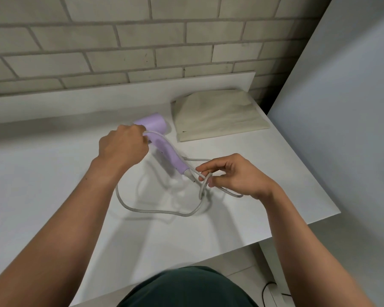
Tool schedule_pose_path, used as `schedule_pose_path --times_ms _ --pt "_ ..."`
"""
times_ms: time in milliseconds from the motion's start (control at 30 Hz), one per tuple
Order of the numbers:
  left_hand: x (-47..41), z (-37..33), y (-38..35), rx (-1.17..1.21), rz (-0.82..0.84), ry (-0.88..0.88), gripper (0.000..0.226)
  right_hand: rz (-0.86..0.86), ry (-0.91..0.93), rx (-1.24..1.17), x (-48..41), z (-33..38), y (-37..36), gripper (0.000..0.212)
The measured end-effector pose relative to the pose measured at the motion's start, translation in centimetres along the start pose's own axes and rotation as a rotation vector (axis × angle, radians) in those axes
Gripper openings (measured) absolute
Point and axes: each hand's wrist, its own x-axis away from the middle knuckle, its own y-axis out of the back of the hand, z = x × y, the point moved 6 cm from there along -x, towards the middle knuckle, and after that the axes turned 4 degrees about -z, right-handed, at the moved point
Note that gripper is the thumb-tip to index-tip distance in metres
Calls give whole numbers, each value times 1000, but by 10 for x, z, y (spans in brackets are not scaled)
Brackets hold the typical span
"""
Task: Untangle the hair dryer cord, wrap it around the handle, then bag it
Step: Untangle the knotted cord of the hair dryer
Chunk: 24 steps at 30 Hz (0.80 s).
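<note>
The dryer lies on the table beside the bag, its limp cord looping loosely (likely light, easily snagged). The left hand grips dryer and cord at the handle top; the right hand pinches a loop, best held near the handle base.

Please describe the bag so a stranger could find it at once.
On the white table, look at the far right corner by the brick wall. The bag lies flat, right of the lilac hair dryer; it alone is beige cloth.

White table bears cord and, seemingly, cloth bag.
</note>
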Motion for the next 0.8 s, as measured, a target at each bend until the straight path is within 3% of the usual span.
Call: schedule_pose_path --times_ms 133,233,300,400,433,500,633,733,800 --pt "-3 7 -15 -102 124 9 58 -57 18 -14 1 2 4 33" --pt "1 -18 -5 81 32 -357 76 -67 28 -3 1 3 5 30" --pt "16 -48 -6 235 102 -641 67 -105 25 -23 -2 3 7 29" --pt "38 -76 -25 184 246 -789 39 -179 37 -90 -6 5 9 26" --pt "42 -79 -28 181 245 -784 31 -190 41 -104 -7 6 9 24" --pt "40 -76 -25 213 153 -721 35 -209 44 -117 -6 6 11 20" --pt "26 -43 -2 248 -88 -461 42 -237 37 -10 -5 1 22 24" --pt "25 -28 0 426 -100 -308 26 -209 59 133 -8 5 22 27" --pt "28 -25 -6 424 -37 -269 30 -204 71 190 -9 8 18 28"
